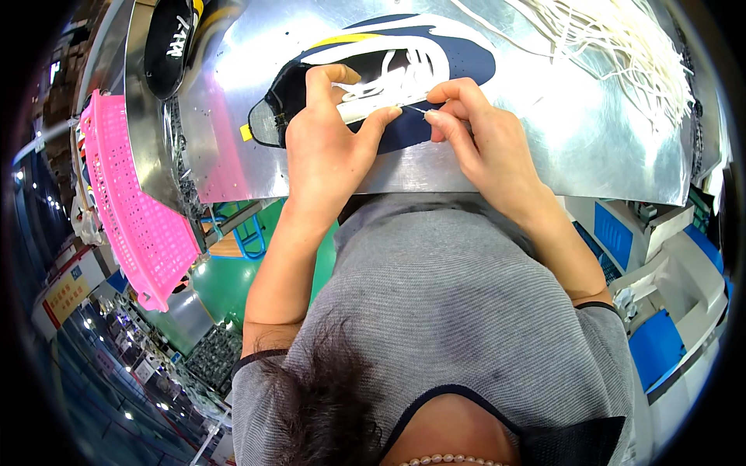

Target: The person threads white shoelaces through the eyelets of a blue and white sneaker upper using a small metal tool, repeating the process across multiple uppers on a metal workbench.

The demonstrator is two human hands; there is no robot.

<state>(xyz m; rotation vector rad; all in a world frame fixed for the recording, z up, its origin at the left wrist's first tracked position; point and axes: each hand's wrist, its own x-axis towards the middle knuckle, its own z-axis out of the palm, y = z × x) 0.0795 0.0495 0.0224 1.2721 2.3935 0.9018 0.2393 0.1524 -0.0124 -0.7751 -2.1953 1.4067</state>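
Note:
A navy shoe upper (pixel 474 64) with white and yellow trim lies on its side on the metal table (pixel 583 159), its toe to the right. White shoelace (pixel 420 71) runs in loops across its opening. My left hand (pixel 330 151) grips the near edge of the upper, fingers curled over the opening and thumb along the eyelet strip. Just to its right, my right hand (pixel 491 144) pinches a thin white lace end (pixel 416 109) between thumb and finger, close to the eyelet edge. Whether the tip sits in a hole is too small to tell.
A heap of loose white laces (pixel 622 54) spreads over the table's far right. At the far left lies another dark shoe upper (pixel 167 50). A pink plastic basket (pixel 140 213) hangs beyond the table's left edge. Grey-and-blue equipment (pixel 660 342) stands below on the right.

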